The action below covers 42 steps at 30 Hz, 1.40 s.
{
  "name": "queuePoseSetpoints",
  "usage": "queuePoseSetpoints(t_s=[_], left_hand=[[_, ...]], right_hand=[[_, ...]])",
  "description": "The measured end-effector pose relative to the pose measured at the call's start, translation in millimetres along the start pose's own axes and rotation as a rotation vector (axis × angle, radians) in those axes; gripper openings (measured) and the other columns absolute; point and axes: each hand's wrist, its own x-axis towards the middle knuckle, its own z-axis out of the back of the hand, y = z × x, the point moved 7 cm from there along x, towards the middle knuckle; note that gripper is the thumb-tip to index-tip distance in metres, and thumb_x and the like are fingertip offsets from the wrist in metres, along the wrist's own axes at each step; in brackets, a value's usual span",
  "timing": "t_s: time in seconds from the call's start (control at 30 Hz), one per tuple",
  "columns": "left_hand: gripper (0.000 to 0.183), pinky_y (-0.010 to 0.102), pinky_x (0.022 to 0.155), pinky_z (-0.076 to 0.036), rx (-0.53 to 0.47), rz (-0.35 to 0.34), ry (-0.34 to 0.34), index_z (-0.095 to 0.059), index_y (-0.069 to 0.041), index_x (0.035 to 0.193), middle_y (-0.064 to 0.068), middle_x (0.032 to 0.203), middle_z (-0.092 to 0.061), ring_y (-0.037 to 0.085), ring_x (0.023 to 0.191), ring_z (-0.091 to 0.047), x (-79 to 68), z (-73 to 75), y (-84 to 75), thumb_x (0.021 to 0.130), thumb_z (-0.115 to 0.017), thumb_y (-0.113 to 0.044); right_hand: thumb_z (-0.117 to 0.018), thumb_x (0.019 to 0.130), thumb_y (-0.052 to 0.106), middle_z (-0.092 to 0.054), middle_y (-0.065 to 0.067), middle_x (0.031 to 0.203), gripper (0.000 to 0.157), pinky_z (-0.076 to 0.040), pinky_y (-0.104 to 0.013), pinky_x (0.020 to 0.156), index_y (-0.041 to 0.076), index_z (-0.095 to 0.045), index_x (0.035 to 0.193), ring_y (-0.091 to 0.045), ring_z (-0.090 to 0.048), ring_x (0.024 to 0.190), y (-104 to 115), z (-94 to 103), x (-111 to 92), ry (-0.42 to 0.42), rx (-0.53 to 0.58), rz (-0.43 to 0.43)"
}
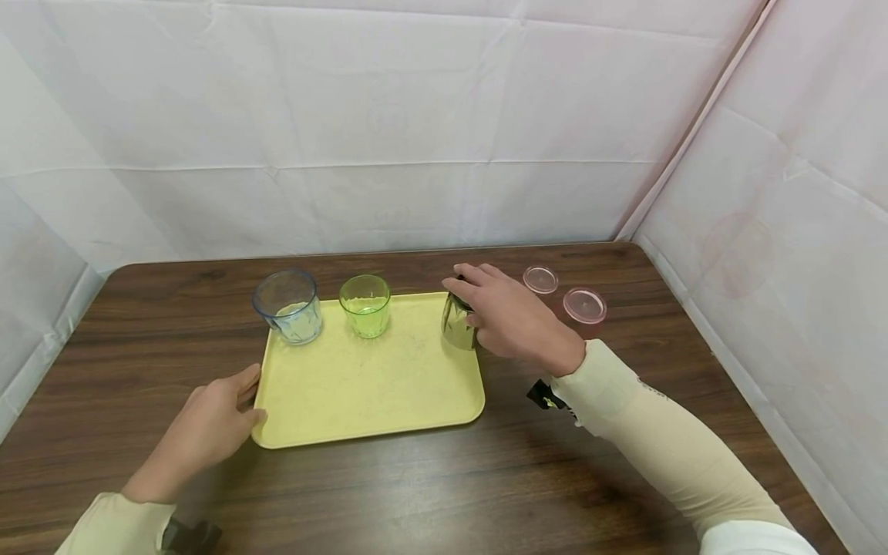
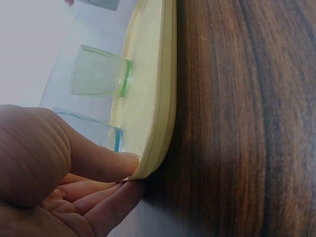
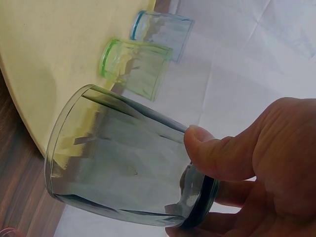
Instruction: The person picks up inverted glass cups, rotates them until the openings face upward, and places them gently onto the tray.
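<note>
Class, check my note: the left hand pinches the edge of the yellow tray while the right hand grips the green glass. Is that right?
Not quite: the colour is wrong. The left hand pinches the edge of the yellow tray while the right hand grips the smoky grey glass, as the right wrist view shows.

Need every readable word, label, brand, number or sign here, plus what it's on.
None legible.
Right sleeve: dark marking, too small to read.
Black piece beside that sleeve: yellow-green marking, unreadable.
White sheeting: faint round pinkish mark, nothing readable.
Yellow tray, blue glass, green glass, dark glass: no text visible.
</note>
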Motion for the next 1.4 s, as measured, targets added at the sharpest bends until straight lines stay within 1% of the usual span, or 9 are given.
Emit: queuePoseSetpoints(t_s=[0.3, 0.43, 0.6, 0.73, 0.93, 1.1, 1.2, 1.4], left_hand=[[0.072, 0.058, 0.095, -0.058, 0.006, 0.000, -0.005, -0.034, 0.022, 0.150, 0.039, 0.148, -0.047, 0.050, 0.129, -0.058, 0.6, 0.7, -0.3, 0.095, -0.071, -0.007], [0.072, 0.057, 0.094, -0.058, 0.004, -0.001, -0.007, -0.034, 0.022, 0.150, 0.038, 0.147, -0.047, 0.050, 0.128, -0.059, 0.8, 0.5, -0.2, 0.094, -0.071, -0.006], [0.072, 0.055, 0.092, -0.060, 0.003, -0.002, -0.010, -0.035, 0.022, 0.149, 0.038, 0.144, -0.051, 0.049, 0.126, -0.061, 0.5, 0.2, -0.6, 0.094, -0.071, -0.006], [0.072, 0.053, 0.090, -0.061, 0.003, -0.005, -0.012, -0.035, 0.022, 0.149, 0.038, 0.143, -0.052, 0.049, 0.125, -0.062, 0.2, 0.1, -1.1, 0.093, -0.071, -0.005], [0.071, 0.052, 0.088, -0.062, 0.008, -0.003, -0.016, -0.037, 0.021, 0.149, 0.038, 0.141, -0.054, 0.050, 0.124, -0.063, 0.1, 0.6, -1.4, 0.093, -0.072, -0.005], [0.070, 0.050, 0.084, -0.063, 0.027, -0.011, -0.026, -0.039, 0.021, 0.148, 0.038, 0.139, -0.056, 0.050, 0.122, -0.064, -0.3, 1.0, -2.1, 0.092, -0.072, -0.006], [0.070, 0.050, 0.084, -0.063, 0.035, -0.015, -0.037, -0.040, 0.021, 0.147, 0.037, 0.138, -0.057, 0.050, 0.122, -0.064, -0.3, 1.8, -2.6, 0.091, -0.073, -0.006], [0.071, 0.053, 0.086, -0.062, 0.042, -0.017, -0.045, -0.040, 0.020, 0.148, 0.036, 0.138, -0.058, 0.050, 0.122, -0.064, 0.1, 2.8, -3.2, 0.091, -0.073, -0.008]], right_hand=[[-0.071, 0.094, 0.002, -0.054, -0.013, 0.155, 0.052, -0.045, -0.043, 0.119, 0.008, -0.059, 0.145, -0.032, -0.053, 0.142, 5.4, 3.2, 1.4, -0.012, 0.019, 0.030], [-0.070, 0.094, 0.001, -0.053, -0.014, 0.156, 0.051, -0.045, -0.043, 0.119, 0.008, -0.059, 0.144, -0.032, -0.052, 0.143, 8.1, 5.6, 2.5, -0.016, 0.025, 0.036], [-0.071, 0.094, 0.003, -0.052, -0.015, 0.158, 0.053, -0.044, -0.043, 0.120, 0.008, -0.059, 0.146, -0.032, -0.050, 0.146, 12.6, 8.6, 3.5, -0.008, 0.035, 0.039], [-0.073, 0.094, 0.004, -0.052, -0.015, 0.158, 0.054, -0.045, -0.043, 0.119, 0.008, -0.059, 0.145, -0.031, -0.050, 0.145, 17.8, 11.4, 4.6, -0.006, 0.033, 0.057], [-0.073, 0.094, 0.004, -0.051, -0.015, 0.159, 0.056, -0.045, -0.043, 0.120, 0.008, -0.058, 0.148, -0.032, -0.049, 0.147, 24.2, 11.8, 7.3, 0.020, 0.023, 0.066], [-0.072, 0.095, 0.003, -0.050, -0.014, 0.160, 0.056, -0.043, -0.042, 0.121, 0.008, -0.057, 0.148, -0.032, -0.049, 0.148, 29.3, 12.2, 9.0, 0.038, 0.012, 0.068], [-0.071, 0.095, 0.002, -0.050, -0.014, 0.160, 0.055, -0.042, -0.041, 0.123, 0.008, -0.058, 0.147, -0.032, -0.049, 0.148, 32.6, 12.9, 9.4, 0.038, 0.016, 0.075], [-0.072, 0.094, 0.002, -0.051, -0.013, 0.159, 0.055, -0.043, -0.040, 0.122, 0.009, -0.058, 0.147, -0.031, -0.048, 0.149, 39.3, 14.3, 10.3, 0.027, 0.029, 0.094]])
